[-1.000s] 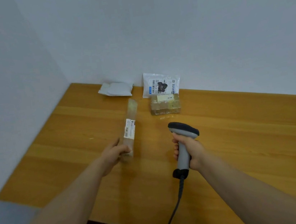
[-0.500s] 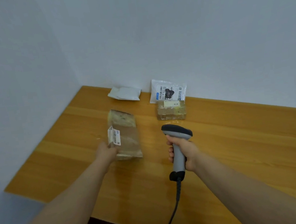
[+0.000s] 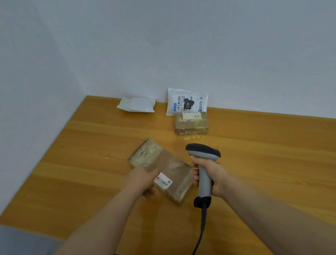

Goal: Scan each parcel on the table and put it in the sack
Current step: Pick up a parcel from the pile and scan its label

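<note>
Over the desk, the left hand held a taped parcel; the right hand gripped the scanner.

Table: honey-orange wood, lengthwise grain bands. Wall: flat pale grey-white. Scanner: light grey handle, black head and butt. Cable: dark grey. Tan parcel just left of scanner: brownish tape, white label with black print. Beyond scanner: yellowish parcel with cream sticker; white mailer with black barcode, blue mark, dark picture; plain white pouch.

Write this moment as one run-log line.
step: scan prep | left hand: holds wrapped parcel, label up | right hand: grips scanner | waiting: white pouch, labelled bag, taped box | sack: not in view
</note>
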The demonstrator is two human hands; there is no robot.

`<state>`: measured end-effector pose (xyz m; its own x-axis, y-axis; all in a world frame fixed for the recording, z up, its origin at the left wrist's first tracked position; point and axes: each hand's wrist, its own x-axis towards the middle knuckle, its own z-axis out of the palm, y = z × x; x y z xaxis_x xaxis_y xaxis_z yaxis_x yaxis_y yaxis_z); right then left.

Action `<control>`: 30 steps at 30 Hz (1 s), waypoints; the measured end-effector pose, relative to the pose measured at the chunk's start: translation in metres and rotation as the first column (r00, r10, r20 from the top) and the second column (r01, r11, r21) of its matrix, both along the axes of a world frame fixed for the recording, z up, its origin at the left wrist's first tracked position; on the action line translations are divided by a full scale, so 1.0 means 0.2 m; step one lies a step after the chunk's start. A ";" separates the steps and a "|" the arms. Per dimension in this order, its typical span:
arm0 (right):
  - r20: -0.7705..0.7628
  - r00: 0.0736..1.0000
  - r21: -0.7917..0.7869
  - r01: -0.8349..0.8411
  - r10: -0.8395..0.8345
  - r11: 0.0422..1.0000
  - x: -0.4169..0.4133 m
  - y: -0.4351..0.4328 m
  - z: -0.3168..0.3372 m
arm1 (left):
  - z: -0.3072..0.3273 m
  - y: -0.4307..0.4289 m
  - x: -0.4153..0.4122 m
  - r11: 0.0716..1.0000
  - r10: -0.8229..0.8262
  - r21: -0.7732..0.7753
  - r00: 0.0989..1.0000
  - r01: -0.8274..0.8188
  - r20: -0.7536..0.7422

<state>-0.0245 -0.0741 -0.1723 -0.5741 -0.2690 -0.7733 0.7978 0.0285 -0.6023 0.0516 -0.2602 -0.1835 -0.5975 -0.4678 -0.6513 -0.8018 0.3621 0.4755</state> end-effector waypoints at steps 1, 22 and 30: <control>0.009 1.000 0.015 0.021 -0.021 1.000 0.00 0.01 -0.01 | 0.00 -0.05 -0.04 0.984 -0.059 -0.170 0.998 0.052 -0.034; 0.004 0.988 0.064 0.155 -0.156 0.986 -0.02 -0.06 -0.08 | -0.08 -0.50 -0.21 0.944 0.189 0.283 0.981 -0.171 -0.038; -0.198 0.978 0.089 -0.041 0.058 0.995 0.02 -0.15 0.12 | 0.17 -0.59 -0.23 0.922 0.344 0.300 0.870 -0.243 -0.353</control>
